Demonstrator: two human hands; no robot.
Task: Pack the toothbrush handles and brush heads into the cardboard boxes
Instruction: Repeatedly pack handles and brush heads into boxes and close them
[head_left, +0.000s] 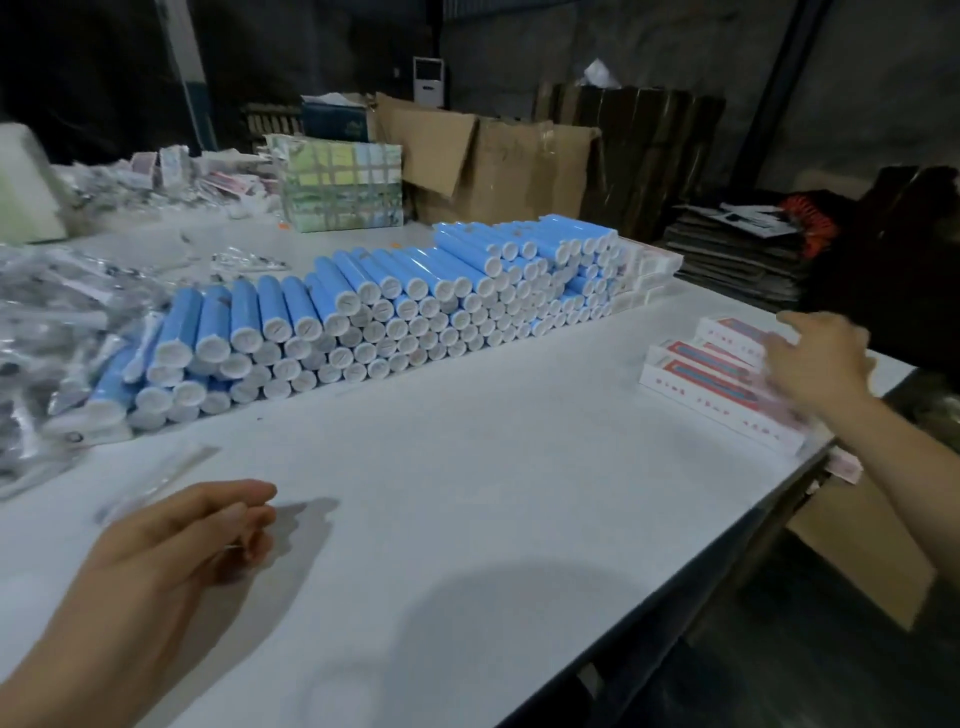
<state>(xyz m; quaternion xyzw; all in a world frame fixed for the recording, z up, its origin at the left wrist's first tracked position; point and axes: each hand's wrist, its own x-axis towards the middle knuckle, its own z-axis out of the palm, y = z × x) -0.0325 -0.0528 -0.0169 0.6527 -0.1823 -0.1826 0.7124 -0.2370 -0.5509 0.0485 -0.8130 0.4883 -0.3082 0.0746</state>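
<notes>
Reaching toward the far right edge of the tabletop (493, 467), the right hand (818, 358) is seen over a small stack of flat white and red cardboard boxes (717, 374). This hand is blurred, so it cannot be told whether its fingers are already closed on a box or only spread above it. The boxes are laid close to the table edge, probably so that one can be taken quickly with the right hand.

The left hand (171, 545) is held low over the near left part of the tabletop. Its fingers (249, 491) are curled together, and something thin and clear seems to be pinched between them, perhaps a wrapped brush head, but this is not certain.

A long pile of blue toothbrush handles (389, 306) with white round ends is stacked in rows across the middle of the tabletop, the ends turned toward the person. It is judged that they are arranged so for easy picking one by one. At the left, clear plastic bags (57, 312) are heaped beside the pile; what is inside is not clearly seen. One clear packet (156, 478) lies alone on the tabletop just beyond the left hand.

Behind the table, large brown cartons (493, 171) are standing open.
</notes>
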